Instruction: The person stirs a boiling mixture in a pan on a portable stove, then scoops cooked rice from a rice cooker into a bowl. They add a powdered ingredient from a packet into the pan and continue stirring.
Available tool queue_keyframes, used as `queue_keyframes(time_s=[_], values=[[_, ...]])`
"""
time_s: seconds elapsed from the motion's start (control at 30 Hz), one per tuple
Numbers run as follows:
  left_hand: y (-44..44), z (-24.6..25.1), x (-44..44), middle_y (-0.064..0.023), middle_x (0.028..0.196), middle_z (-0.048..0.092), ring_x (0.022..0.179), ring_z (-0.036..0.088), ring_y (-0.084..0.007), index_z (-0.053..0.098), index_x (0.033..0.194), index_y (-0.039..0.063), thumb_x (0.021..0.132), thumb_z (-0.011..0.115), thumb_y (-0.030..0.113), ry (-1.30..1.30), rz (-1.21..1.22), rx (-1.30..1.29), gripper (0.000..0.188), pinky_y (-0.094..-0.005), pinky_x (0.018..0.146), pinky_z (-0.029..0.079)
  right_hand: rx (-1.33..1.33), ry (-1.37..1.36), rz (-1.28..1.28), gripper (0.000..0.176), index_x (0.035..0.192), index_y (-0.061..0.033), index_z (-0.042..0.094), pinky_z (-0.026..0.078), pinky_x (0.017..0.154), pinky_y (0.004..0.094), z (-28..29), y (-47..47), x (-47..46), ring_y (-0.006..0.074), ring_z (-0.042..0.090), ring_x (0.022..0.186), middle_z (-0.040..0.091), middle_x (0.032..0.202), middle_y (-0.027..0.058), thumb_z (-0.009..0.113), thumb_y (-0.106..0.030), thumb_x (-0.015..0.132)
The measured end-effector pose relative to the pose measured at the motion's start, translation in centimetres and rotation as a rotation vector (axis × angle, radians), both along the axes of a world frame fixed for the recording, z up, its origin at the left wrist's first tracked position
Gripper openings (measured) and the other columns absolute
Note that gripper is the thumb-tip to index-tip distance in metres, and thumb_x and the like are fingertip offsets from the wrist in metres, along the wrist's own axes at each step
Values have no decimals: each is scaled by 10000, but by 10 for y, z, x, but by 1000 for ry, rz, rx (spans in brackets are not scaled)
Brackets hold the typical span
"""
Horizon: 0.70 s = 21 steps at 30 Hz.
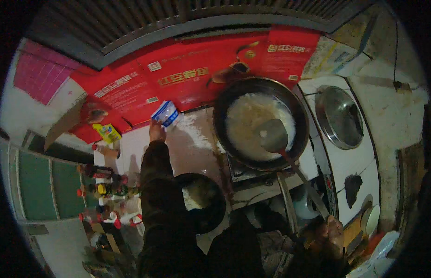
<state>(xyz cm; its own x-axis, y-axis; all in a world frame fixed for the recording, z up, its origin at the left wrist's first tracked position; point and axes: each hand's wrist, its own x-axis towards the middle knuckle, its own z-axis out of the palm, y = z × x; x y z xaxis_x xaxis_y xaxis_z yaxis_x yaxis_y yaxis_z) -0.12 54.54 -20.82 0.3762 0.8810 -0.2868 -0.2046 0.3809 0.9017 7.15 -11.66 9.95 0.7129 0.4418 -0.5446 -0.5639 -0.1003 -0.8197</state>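
My left hand [157, 132] is stretched out over the white counter, its fingers closed on a small blue-and-white plastic packet [167, 113] near the red cardboard. At the lower right my right hand [335, 230] grips the long handle of a metal wok spatula [275, 136]. The spatula's blade is over the pale, cloudy food [246, 116] in a large dark wok [301, 146] on the stove. A second dark pan [215, 215], partly hidden by my left sleeve, stands at the near side of the counter with pale contents.
Several sauce bottles [107, 189] with red and yellow caps stand at the left, below a yellow packet [107, 132]. A round metal lid [340, 118] lies on the white tiled ledge at the right. Red printed cardboard [187, 73] lines the back.
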Motion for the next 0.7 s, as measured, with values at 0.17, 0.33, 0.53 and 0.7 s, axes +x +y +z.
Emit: queue_keyframes(time_s=[0.17,0.33,0.53,0.7], values=[[-54,75,-21,-31,1073,546,1015,494,-165,435,1194,93,884,484,100,-57,14,17,314,-390,934,370,103,-74,161,303,757,-92,442,308,401,260,-19,-7,27,106,390,441,460,578,20,435,-318,959],[-159,151,-85,-139,1243,493,987,522,-200,372,1301,73,930,449,150,-284,120,-58,387,-336,900,415,41,-31,370,302,778,-93,439,326,473,290,-35,-25,55,139,413,528,472,655,43,455,-348,940],[-335,180,-172,-83,1009,602,849,555,-133,487,1122,36,921,534,203,-157,322,187,266,-274,783,456,-140,-224,747,327,823,-60,544,365,490,363,-32,12,68,220,479,537,467,579,85,475,-367,910],[-433,155,-202,-77,1030,595,841,561,-137,478,1137,38,920,535,191,-22,447,14,272,-283,780,460,-327,-1113,1294,324,798,-5,553,413,506,443,-28,63,45,344,552,550,535,618,194,454,-290,916]])
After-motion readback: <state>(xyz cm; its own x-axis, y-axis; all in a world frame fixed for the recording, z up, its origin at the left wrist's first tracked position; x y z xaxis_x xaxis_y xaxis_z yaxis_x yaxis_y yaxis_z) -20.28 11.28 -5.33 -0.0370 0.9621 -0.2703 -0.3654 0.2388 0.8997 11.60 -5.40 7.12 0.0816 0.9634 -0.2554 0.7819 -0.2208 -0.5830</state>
